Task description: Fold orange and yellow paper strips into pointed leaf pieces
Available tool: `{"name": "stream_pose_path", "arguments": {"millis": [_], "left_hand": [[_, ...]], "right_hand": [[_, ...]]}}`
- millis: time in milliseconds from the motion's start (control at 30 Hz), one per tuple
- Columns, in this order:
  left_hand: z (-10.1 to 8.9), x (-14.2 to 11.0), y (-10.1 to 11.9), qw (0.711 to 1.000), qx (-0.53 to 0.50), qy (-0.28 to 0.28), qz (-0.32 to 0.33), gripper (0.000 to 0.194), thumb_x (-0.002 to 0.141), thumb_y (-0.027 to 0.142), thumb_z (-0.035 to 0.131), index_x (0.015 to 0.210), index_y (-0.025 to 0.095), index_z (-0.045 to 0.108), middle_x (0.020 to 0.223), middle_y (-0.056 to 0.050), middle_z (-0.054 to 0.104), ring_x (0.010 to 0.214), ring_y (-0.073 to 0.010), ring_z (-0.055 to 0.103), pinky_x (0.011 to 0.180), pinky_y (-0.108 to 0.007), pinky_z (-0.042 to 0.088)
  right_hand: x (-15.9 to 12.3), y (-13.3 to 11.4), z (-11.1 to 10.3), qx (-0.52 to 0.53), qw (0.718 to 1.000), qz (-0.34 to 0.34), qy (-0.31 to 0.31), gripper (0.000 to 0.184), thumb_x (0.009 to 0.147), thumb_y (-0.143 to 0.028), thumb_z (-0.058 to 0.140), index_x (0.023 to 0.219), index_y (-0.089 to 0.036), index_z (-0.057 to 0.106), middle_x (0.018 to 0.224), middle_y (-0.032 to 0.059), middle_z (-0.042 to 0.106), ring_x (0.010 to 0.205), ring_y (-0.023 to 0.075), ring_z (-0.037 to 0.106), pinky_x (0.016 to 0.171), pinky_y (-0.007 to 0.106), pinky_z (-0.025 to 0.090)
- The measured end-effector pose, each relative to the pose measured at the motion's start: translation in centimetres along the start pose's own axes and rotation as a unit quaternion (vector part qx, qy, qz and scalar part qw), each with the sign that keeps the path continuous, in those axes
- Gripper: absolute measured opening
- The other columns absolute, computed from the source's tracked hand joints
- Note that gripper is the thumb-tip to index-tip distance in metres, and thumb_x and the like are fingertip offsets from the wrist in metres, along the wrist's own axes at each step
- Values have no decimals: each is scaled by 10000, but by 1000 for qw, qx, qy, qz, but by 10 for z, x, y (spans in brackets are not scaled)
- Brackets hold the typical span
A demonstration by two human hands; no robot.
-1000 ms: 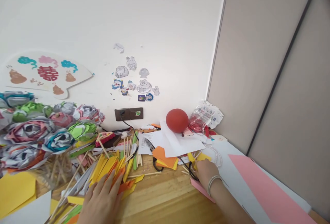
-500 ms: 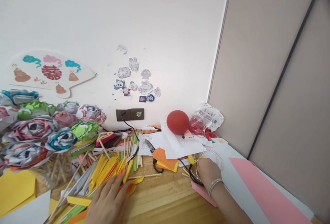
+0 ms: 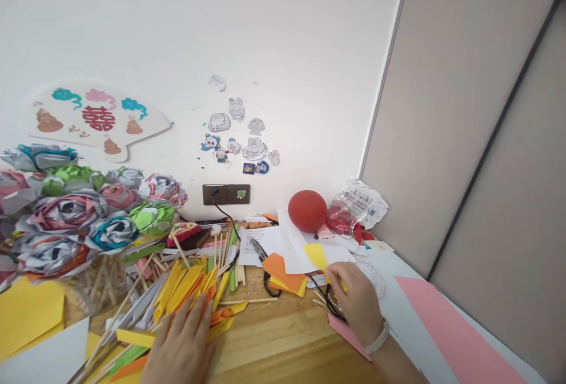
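Note:
A small yellow piece of paper [image 3: 315, 256] sticks up from my right hand [image 3: 355, 296], whose fingers are closed on it. Below that hand lie a black cable [image 3: 335, 307], a string of pearl-like beads [image 3: 374, 273] and a pink paper strip [image 3: 348, 337]. My left hand [image 3: 182, 340] rests with spread fingers on folded yellow paper strips [image 3: 183, 286] and orange ones. Thin wooden sticks [image 3: 115, 319] lie beside and under the strips. What is beneath the left palm is hidden.
Paper flowers [image 3: 66, 213] stand in a clear container at the left. Scissors [image 3: 259, 249], orange paper [image 3: 283, 271], white sheets [image 3: 296, 254] and a red balloon [image 3: 308, 211] lie towards the wall. A cable runs from the wall socket [image 3: 215, 194]. Pink paper [image 3: 455, 331] lies at the right.
My right hand has come up a little from among the beads and cable, with the yellow paper now in its fingers. My left hand stays on the strips. The view has shifted slightly.

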State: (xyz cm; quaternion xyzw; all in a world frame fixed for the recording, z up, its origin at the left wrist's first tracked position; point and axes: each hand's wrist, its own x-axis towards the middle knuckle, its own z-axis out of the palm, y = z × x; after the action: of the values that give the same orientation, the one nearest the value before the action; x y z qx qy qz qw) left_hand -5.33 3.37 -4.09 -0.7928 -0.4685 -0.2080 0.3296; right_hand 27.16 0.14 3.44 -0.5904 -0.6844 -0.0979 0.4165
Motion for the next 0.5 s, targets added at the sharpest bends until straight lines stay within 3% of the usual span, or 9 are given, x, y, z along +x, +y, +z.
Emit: {"name": "stream_pose_path", "arguments": {"millis": [33, 100, 200, 300, 333, 500], "left_hand": [[-3, 2, 1, 1000, -5, 27, 5, 429, 770, 234, 433, 1134, 96, 613, 1182, -172, 612, 1070, -354, 547, 901, -505, 359], [-14, 8, 4, 997, -27, 71, 31, 465, 775, 224, 447, 1217, 113, 538, 1229, -148, 582, 1104, -318, 525, 920, -453, 353], [-35, 17, 17, 988, -83, 77, 109, 462, 772, 223, 490, 1230, 165, 504, 1250, -96, 568, 1132, -277, 500, 942, -396, 350], [-43, 18, 34, 966, -169, 88, 174, 239, 856, 135, 387, 910, 218, 604, 925, -21, 682, 864, -199, 596, 809, -333, 420], [-42, 17, 40, 960, -209, 74, 172, 294, 884, 103, 344, 756, 219, 581, 754, 6, 658, 699, -162, 579, 720, -297, 430], [-41, 9, 54, 949, -266, 19, 169, 388, 947, 123, 265, 653, 193, 508, 655, 3, 579, 594, -152, 513, 583, -278, 403]], "right_hand": [[-5, -9, 4, 59, 997, -54, -12, 294, 948, -289, 344, 803, -193, 581, 773, 50, 652, 750, 180, 584, 693, 278, 426], [-17, -27, 13, 155, 967, -175, -102, 258, 951, -291, 356, 870, -210, 587, 844, 35, 681, 789, 163, 598, 725, 265, 439], [-34, -45, 30, 217, 914, -270, -210, 256, 952, -250, 338, 913, -219, 589, 906, 21, 701, 812, 151, 603, 750, 256, 450], [-44, -44, 45, 221, 903, -270, -251, 201, 900, -207, 390, 913, -203, 591, 869, 22, 692, 783, 150, 589, 734, 250, 447], [-46, -41, 48, 212, 904, -267, -258, 157, 872, -219, 441, 914, -197, 591, 863, 23, 684, 781, 155, 581, 729, 253, 442], [-50, -37, 57, 129, 909, -287, -273, 89, 774, -253, 585, 832, -185, 588, 840, 34, 649, 758, 176, 528, 694, 284, 401]]}}
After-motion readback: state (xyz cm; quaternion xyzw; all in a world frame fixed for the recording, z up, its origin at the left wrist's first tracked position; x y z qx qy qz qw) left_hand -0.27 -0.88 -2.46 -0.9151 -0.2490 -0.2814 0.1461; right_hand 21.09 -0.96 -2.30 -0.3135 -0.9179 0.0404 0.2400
